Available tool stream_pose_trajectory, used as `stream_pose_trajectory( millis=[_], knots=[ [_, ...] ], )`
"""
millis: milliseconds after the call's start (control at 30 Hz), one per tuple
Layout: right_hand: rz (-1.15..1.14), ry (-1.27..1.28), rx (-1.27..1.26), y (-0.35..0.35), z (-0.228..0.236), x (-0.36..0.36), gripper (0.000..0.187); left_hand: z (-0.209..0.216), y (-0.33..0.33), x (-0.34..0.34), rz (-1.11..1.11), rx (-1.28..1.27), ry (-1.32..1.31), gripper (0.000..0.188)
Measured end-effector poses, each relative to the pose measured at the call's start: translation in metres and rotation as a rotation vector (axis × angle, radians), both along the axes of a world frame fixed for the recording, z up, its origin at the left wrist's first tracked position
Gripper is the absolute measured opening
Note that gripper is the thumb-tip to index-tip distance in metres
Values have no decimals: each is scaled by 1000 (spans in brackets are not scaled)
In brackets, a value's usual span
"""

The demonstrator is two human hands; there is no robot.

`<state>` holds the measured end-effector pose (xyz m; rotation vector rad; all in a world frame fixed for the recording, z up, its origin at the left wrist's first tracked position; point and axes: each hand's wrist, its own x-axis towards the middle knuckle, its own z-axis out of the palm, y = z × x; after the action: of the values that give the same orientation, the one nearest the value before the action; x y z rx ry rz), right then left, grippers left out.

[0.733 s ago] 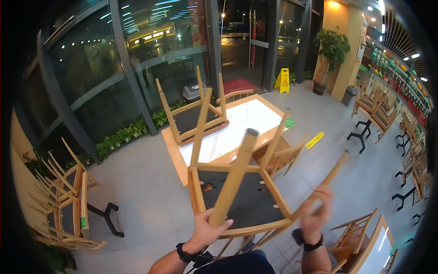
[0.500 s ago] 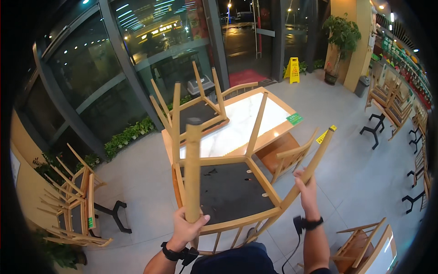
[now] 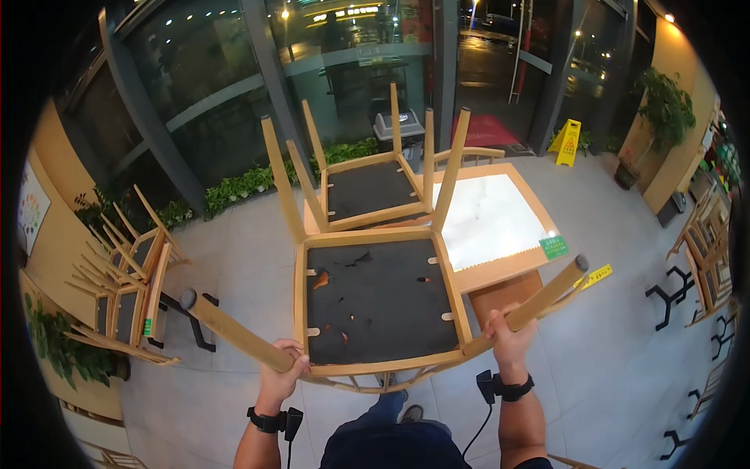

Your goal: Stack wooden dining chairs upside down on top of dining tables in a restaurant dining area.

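An upside-down wooden chair (image 3: 379, 301) is in front of me, its dark underside facing up and its four legs rising outward. My left hand (image 3: 283, 370) is closed around the base of the near left leg. Around the near right leg, close to the seat frame, my right hand (image 3: 512, 336) is wrapped. The chair's far edge overlaps the near left part of a wooden table (image 3: 500, 270) with a white top; whether it touches the table cannot be seen. Behind it, a second upturned chair (image 3: 371, 191) rests on the same table.
An upright chair (image 3: 508, 291) stands at the table's near side, another chair (image 3: 473, 153) at its far side. Stacked chairs on a table (image 3: 156, 293) are at left, more chairs (image 3: 707, 242) at right. A yellow floor sign (image 3: 568, 143) stands near the glass doors.
The view has swung left. The held chair has turned and levelled, so its underside shows more fully and its near left leg now leans outward. Both hands keep hold of the legs.
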<state>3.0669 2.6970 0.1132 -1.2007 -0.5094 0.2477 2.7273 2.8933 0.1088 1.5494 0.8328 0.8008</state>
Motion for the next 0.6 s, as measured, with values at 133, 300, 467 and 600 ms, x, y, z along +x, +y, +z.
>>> stream_pose_trajectory(
  millis=[133,300,467,600],
  knots=[
    [44,-281,-125,36,-37,29,17,-66,40,14,-17,74,30,19],
    [-17,-368,-158,71,-67,65,18,-131,66,38,21,144,29,22],
    [4,-198,-72,78,-85,86,17,-126,71,55,-91,109,61,22],
    [-63,-316,-156,73,-104,97,15,-128,60,67,2,174,54,22]
  ],
)
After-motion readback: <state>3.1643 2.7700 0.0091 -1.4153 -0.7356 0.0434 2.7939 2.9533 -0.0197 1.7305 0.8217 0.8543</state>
